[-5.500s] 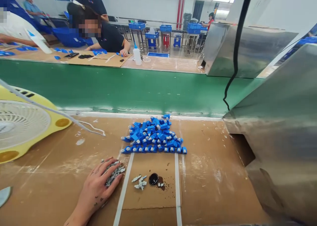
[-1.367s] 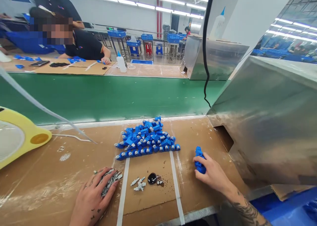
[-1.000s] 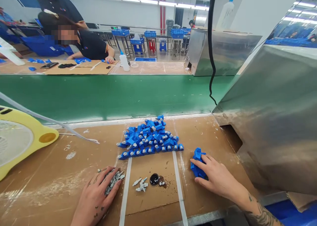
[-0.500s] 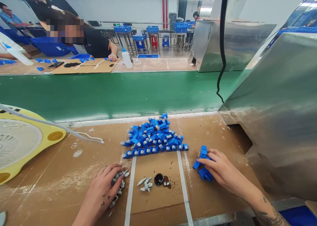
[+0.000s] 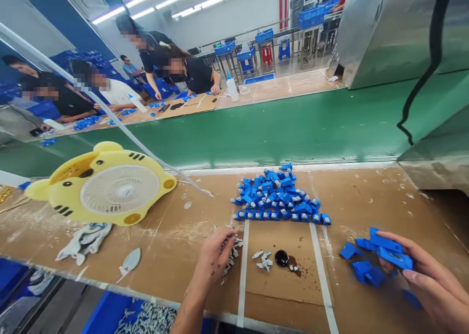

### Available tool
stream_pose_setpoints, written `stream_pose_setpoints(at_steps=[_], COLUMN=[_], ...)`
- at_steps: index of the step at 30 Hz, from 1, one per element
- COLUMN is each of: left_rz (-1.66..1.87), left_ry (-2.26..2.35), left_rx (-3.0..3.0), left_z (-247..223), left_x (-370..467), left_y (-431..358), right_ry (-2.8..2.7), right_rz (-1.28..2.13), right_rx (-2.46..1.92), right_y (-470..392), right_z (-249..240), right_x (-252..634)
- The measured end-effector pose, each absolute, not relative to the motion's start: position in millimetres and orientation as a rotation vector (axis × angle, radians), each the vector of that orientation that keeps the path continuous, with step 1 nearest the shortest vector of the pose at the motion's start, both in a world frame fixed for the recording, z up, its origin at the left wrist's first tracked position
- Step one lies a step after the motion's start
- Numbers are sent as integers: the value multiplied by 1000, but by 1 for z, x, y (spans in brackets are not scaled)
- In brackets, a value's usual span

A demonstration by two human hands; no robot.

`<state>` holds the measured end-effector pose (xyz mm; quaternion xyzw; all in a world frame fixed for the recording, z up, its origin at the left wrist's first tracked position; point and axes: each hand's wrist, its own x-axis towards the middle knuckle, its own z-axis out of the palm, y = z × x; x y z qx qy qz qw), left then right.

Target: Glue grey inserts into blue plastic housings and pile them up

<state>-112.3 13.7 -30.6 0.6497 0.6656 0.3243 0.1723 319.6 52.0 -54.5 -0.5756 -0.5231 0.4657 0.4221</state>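
My right hand (image 5: 427,270) grips blue plastic pieces (image 5: 394,259) between thumb and fingers, with more loose blue pieces (image 5: 361,269) on the table beside it. At the heap of small grey plastic parts (image 5: 232,261), my left hand (image 5: 215,257) is closed, its fingers curled into the parts and its fingertips partly hidden. Between the hands, a few more grey parts (image 5: 264,261) lie on cardboard beside a small round dish of dark liquid (image 5: 282,259). Behind them is a pile of blue pieces (image 5: 273,190) with pale inserts, fronted by a neat row.
A yellow animal-faced fan (image 5: 120,190) lies left, near a crumpled glove (image 5: 86,241). Past the table runs a green conveyor belt (image 5: 293,126). Metal housing (image 5: 436,163) stands right. A blue bin (image 5: 106,314) of grey parts sits below the table edge. Co-workers sit across.
The view has swung left and tilted, bringing the whole fan and more co-workers into sight. My right hand has lifted blue pieces; my left hand stays at the grey heap.
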Motion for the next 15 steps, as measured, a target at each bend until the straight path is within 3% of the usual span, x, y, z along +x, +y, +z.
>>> stream_pose_setpoints(at_steps=[4, 9, 15], left_rz=[1135, 1173, 1167], left_ry=[1754, 1481, 1435], left_rx=[1434, 1128, 1136], left_z=[-30, -25, -20], left_x=[-94, -64, -40], left_y=[5, 4, 5], right_ry=[-1087, -1271, -1368], right_rz=[1344, 1344, 1572], right_rx=[-1334, -1371, -1265], right_y=[48, 46, 49], right_z=[-48, -39, -41], right_x=[292, 251, 212])
